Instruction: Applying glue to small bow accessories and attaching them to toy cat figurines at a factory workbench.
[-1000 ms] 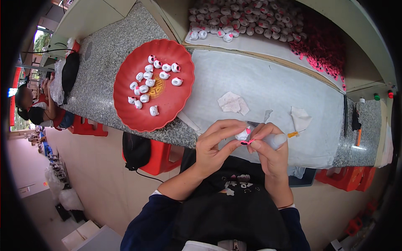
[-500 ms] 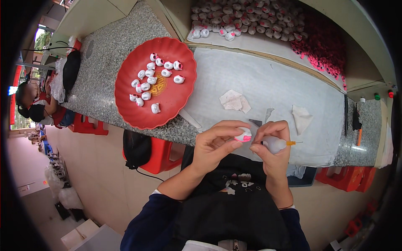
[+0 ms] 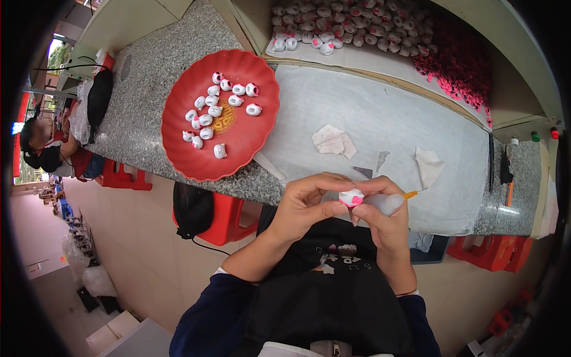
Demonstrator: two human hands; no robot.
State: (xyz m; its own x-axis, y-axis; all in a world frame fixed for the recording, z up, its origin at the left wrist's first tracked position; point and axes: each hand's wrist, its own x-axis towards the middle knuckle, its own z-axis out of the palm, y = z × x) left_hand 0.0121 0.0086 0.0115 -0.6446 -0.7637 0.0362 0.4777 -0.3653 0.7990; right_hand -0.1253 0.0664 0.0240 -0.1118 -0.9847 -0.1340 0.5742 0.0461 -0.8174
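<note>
My left hand is closed, pinching a small white figure piece with pink parts between thumb and fingertips. Fingertips of my right hand touch the same piece from the other side. Tucked in that right hand is a translucent squeeze bottle with an orange needle tip pointing away to the right. Both hands are above the near edge of the white-covered table. To the left, a red scalloped plate bears several similar white and pink pieces, lying apart or touching.
A shelf behind the table holds heaps of white pieces and small pink parts. Crumpled cloths lie on the covering. Red stools stand below the table edge. Another person sits at far left.
My right hand has moved left, bringing its fingertips onto the white piece with the bottle still held. The piece has turned, its pink part facing more toward the right.
</note>
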